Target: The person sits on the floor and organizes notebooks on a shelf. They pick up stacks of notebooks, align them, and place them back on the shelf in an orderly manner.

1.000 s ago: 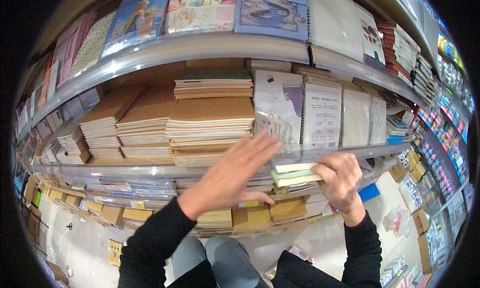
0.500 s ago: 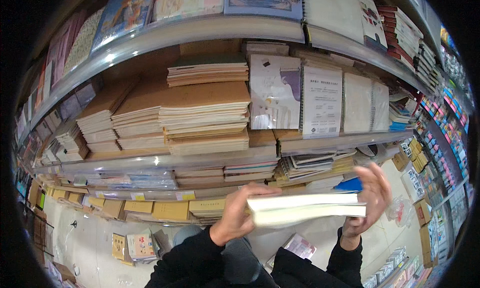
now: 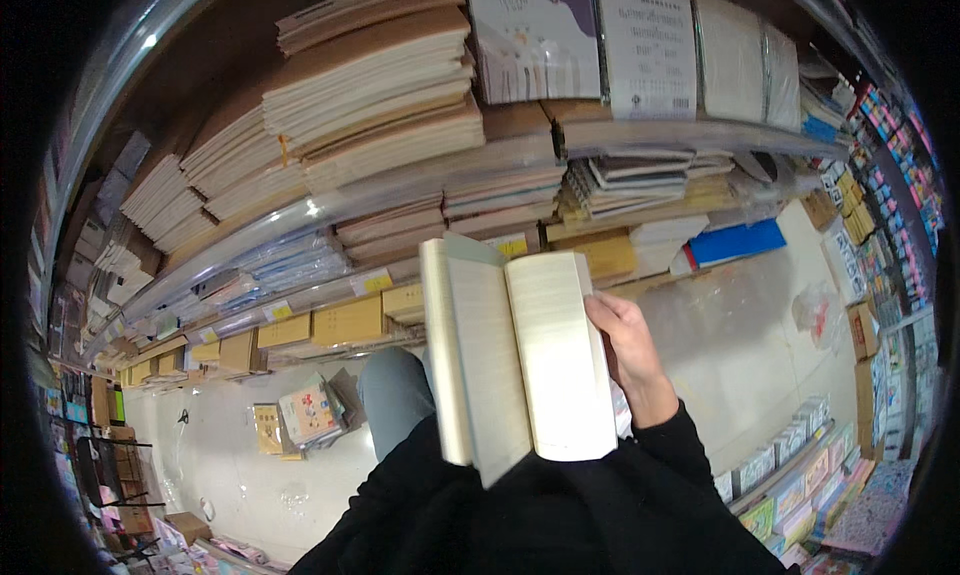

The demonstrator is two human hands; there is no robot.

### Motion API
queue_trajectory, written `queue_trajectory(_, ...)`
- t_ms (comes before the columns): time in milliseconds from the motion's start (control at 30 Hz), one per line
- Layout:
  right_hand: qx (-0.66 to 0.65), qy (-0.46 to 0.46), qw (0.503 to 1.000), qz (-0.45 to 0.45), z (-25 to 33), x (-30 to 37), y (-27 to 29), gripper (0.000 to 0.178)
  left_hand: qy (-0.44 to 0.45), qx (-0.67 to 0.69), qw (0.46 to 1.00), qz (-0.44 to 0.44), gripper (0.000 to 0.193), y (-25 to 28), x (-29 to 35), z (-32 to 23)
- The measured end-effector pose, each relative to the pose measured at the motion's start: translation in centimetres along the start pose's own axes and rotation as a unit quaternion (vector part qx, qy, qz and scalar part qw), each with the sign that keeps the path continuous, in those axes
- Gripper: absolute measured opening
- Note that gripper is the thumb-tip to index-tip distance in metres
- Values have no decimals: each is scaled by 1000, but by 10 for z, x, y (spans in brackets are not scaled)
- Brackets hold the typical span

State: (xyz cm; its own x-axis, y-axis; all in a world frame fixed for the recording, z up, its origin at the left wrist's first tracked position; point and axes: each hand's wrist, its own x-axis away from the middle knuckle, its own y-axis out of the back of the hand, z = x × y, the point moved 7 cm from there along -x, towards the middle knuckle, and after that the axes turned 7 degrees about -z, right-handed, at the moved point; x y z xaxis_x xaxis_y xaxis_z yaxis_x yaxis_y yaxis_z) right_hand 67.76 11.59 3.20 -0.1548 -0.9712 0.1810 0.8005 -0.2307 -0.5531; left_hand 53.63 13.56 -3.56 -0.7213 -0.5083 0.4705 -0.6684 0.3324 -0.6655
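I hold an open book (image 3: 520,355) with blank cream pages upright in front of me, its spine pointing up. My right hand (image 3: 625,350) grips its right edge, fingers curled over the page. My left hand is hidden behind the book; only its black sleeve (image 3: 400,485) shows, leading under the left half. Behind the book stands a shelf (image 3: 400,190) loaded with stacks of brown-covered notebooks (image 3: 370,85).
Lower shelves hold yellow boxes (image 3: 345,320), flat stacks of booklets (image 3: 640,175) and a blue folder (image 3: 735,242). Some books (image 3: 305,415) lie on the pale floor (image 3: 740,325) by my grey trouser leg (image 3: 395,395). Racks of colourful small goods (image 3: 890,225) line the right.
I pulled a thin book from the lower shelf, brought it toward me and opened it. My view tilted downward; the left hand went from the shelf to behind the book.
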Motion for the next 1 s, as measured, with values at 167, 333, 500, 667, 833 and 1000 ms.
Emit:
queue_trajectory(167,-41,-38,998,-14,-26,-6,4,29,-10,-48,999,-7,47,14,1,13)
queue_trajectory(333,40,9,998,-55,-18,-6,17,39,-72,-54,989,-118,47,28,-14,-1)
queue_trajectory(500,372,36,926,-48,-27,-10,14,75,-199,-41,967,-152,46,38,-10,-21)
queue_trajectory(667,424,115,897,58,-29,-9,-15,77,-92,42,990,-95,50,60,-2,-1)
queue_trajectory(833,437,-14,898,55,-50,-11,-4,70,-145,136,969,-147,47,83,-3,6)
queue_trajectory(1000,259,-98,960,29,-95,3,37,45,-106,46,979,-166,43,87,-10,7)
